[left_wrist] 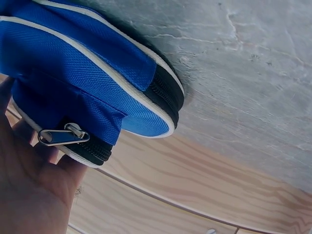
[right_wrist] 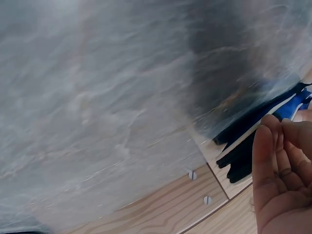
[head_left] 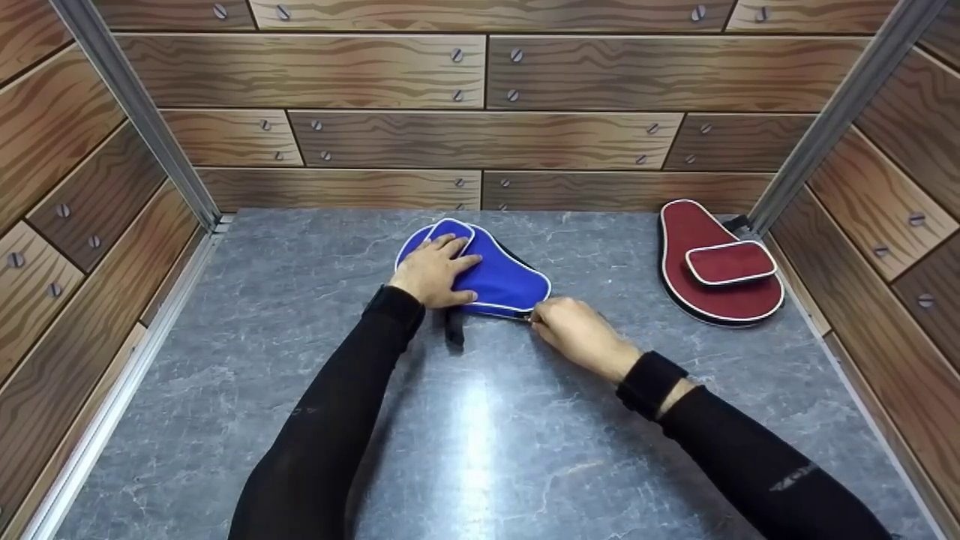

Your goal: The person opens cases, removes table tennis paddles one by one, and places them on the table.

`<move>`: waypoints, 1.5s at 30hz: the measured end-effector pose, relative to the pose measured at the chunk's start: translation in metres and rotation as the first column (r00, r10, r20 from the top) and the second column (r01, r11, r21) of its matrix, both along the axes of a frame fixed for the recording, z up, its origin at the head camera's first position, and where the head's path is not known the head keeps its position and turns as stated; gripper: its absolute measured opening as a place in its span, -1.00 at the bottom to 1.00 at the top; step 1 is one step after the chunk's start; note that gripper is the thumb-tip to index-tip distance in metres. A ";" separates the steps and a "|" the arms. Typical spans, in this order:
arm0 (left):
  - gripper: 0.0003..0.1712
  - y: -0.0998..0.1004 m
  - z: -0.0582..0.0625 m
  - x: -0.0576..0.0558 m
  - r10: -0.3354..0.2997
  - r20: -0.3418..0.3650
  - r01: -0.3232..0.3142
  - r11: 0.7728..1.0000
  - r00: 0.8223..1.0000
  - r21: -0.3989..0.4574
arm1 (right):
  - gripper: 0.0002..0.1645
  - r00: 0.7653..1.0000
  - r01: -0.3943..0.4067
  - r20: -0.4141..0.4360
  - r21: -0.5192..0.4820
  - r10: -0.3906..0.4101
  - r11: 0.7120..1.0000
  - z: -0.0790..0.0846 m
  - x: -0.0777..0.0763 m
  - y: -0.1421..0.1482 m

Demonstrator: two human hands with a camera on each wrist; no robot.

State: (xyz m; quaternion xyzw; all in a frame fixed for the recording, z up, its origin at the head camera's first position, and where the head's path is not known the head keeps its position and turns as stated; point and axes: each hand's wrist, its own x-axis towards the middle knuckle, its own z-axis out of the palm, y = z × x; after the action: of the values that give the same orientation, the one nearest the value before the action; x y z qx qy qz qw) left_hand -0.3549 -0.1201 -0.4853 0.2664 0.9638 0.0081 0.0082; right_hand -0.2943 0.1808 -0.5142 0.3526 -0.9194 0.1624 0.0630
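A blue table tennis paddle case with white piping lies on the grey surface, its narrow end toward the right. My left hand rests on its wide end with fingers spread over the small pocket. In the left wrist view, a metal zipper pull hangs on that pocket, beside the fingers. My right hand pinches the black zipper edge at the case's narrow end; the fingertips hide what lies between them. A black strap sticks out from the case's near side.
A dark red paddle case with its own small pocket lies at the far right, close to the side wall. Wood-patterned panels enclose the back and sides, with metal corner posts.
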 end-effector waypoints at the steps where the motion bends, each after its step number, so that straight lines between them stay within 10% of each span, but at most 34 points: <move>1: -0.10 0.000 0.000 0.000 0.001 0.001 -0.001 1.000 1.000 0.000 | -0.95 1.000 0.002 0.003 -0.001 -0.002 1.000 0.000 0.001 -0.002; 22: -0.09 -0.003 -0.017 -0.015 -0.030 0.011 0.030 0.999 0.999 0.016 | -0.89 0.998 0.055 0.030 0.047 -0.057 0.997 0.004 0.002 -0.020; 23: -0.12 0.001 -0.003 -0.005 -0.021 0.026 0.021 1.000 0.999 0.004 | -0.91 0.998 0.051 0.036 0.046 -0.053 0.998 0.006 0.001 -0.019; 36: -0.13 -0.005 0.005 0.002 -0.066 -0.030 0.065 0.998 0.997 -0.027 | -0.76 0.999 0.022 0.031 -0.098 -0.019 0.995 0.034 -0.023 0.003; 45: -0.11 -0.010 0.005 0.006 -0.179 -0.012 0.179 0.983 0.984 -0.029 | -0.56 1.000 0.003 0.003 -0.013 -0.003 1.000 0.029 -0.045 0.030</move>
State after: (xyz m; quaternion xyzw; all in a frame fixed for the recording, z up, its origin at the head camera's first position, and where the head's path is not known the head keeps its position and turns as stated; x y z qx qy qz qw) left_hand -0.3491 -0.1301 -0.4802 0.3517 0.9361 -0.0082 0.0058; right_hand -0.3392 0.2105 -0.4850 0.3508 -0.9189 0.1686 0.0642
